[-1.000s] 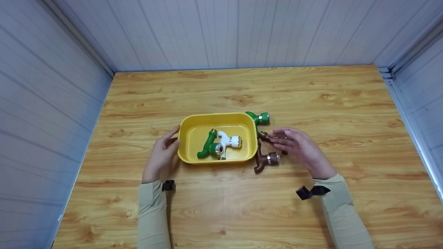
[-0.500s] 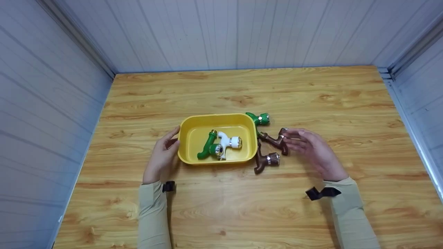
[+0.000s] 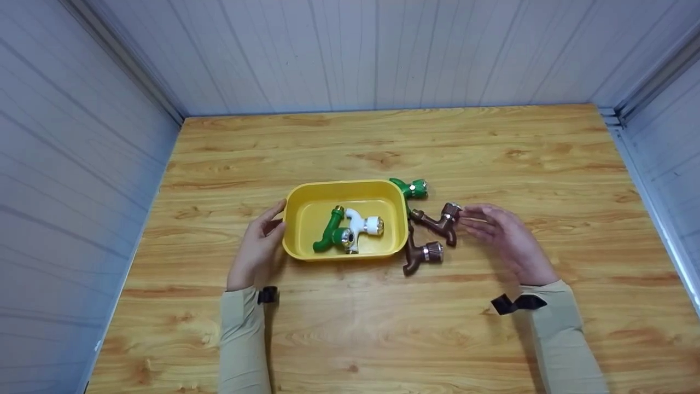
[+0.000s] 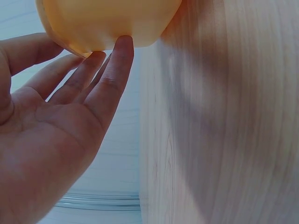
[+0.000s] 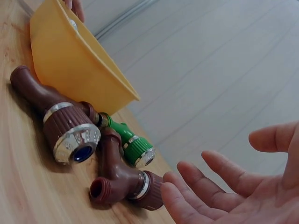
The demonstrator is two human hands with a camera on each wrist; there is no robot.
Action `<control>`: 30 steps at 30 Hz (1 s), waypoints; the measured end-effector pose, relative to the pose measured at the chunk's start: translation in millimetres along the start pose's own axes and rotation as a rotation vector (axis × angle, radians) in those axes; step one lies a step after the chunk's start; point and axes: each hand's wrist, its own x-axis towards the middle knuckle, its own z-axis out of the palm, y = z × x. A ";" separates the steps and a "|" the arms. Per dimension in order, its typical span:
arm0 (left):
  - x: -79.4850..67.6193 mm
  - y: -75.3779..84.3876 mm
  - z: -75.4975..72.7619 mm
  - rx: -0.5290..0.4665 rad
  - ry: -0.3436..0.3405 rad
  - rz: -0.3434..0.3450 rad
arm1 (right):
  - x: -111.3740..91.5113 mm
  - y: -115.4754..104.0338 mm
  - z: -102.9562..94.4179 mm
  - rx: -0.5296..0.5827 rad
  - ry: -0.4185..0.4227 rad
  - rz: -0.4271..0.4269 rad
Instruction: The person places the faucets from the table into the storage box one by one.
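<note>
A yellow plastic tub [image 3: 306, 257] stands on the table, holding a green tap [image 3: 330, 232] and a white tap [image 3: 356, 223]. My left hand [image 3: 256, 241] touches its left end; in the left wrist view, extended fingertips [image 4: 124, 44] meet the outer wall. Right of the tub lie two brown taps: an upper brown tap [image 3: 444, 223] and a lower brown tap [image 3: 421, 254]. Another green tap [image 3: 413, 188] lies behind them, partly hidden by the tub. My right hand [image 3: 506, 238] is beside the upper brown tap's knob, fingers spread and nothing in its grasp.
The wood-grain table [image 3: 350, 328] has pale panel walls [image 3: 350, 54] along its back and both sides. Each wrist wears a black strap, such as the right strap [image 3: 517, 303].
My right hand has drawn back to the right, uncovering the upper brown tap now lying on the table. The left hand and tub stay practically where they were.
</note>
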 end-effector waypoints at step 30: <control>0.6 -0.5 -0.8 0.044 -0.010 -0.014 | 18.4 6.3 -18.1 0.006 0.088 0.093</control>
